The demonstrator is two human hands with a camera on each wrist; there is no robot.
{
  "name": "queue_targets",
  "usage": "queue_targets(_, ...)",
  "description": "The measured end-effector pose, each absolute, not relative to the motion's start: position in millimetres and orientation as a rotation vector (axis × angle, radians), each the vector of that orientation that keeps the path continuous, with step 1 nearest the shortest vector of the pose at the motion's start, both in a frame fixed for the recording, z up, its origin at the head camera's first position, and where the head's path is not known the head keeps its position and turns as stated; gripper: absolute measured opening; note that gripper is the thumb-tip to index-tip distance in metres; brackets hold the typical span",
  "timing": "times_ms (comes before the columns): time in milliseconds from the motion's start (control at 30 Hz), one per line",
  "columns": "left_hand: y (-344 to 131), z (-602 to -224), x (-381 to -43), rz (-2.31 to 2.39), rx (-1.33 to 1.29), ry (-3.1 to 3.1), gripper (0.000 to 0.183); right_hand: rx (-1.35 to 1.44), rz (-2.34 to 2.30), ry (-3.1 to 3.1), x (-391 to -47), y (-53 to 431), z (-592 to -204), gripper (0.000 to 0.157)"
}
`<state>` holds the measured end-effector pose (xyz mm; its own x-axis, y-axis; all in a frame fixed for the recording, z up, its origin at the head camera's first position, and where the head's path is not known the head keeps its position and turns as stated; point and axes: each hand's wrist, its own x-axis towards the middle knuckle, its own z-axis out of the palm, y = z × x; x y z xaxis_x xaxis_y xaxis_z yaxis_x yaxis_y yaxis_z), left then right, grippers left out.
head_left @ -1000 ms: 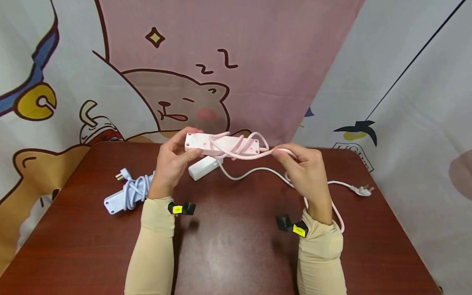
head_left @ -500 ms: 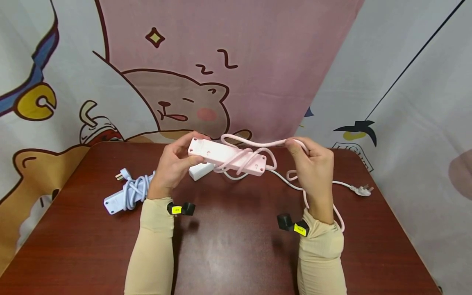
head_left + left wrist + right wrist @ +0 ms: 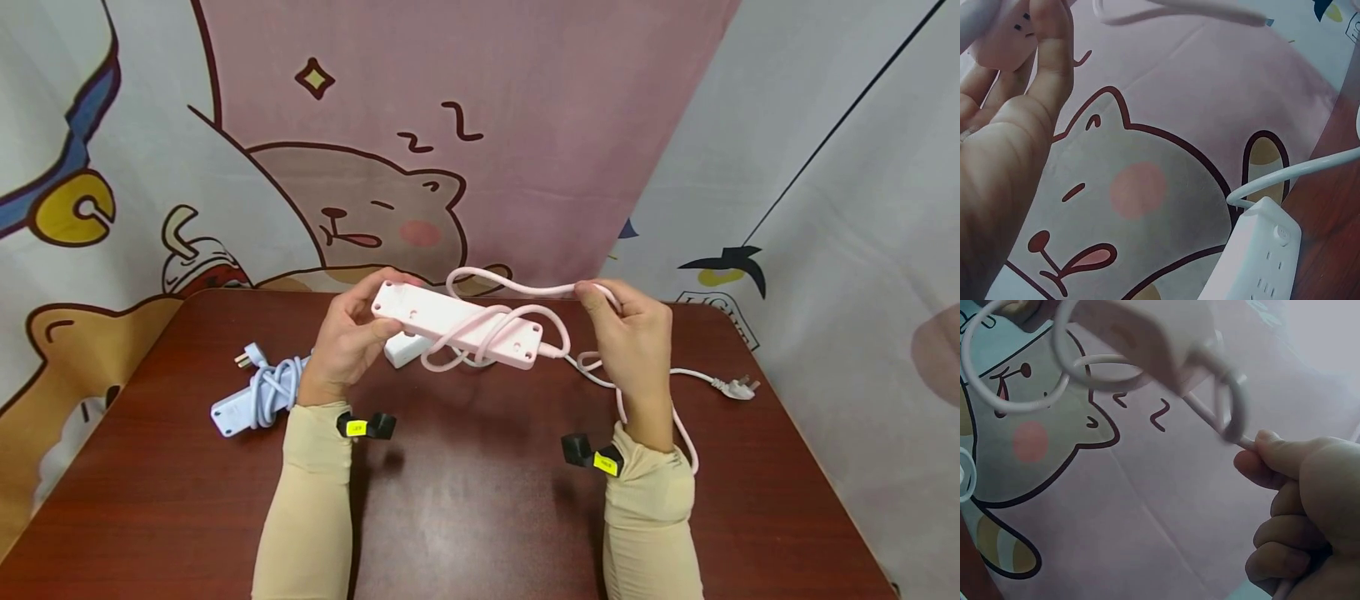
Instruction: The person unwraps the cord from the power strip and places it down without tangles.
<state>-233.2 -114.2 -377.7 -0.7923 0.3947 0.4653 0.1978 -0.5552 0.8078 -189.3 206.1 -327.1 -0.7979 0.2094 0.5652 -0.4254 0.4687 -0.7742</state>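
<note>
Holding pink strip (image 3: 442, 315), blue strip (image 3: 242, 407) head-view only

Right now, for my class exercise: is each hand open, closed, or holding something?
Left hand: closed, holding one end of the pink power strip.
Right hand: closed, pinching the pink cord.
</note>
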Motion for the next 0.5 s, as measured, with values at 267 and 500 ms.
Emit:
queue_targets(267,-114.4,-378.9,-233.5,2.531,0.982,1.323,0.048,0.222,1.201,-2.241,-196.1,202.9,-336.2,0.015)
queue_targets(500,-112.9,-379.5,-234.6,2.541,0.979,1.329,0.047,0.272,1.105,-2.348,-198.6,200.5,-340.4,0.010)
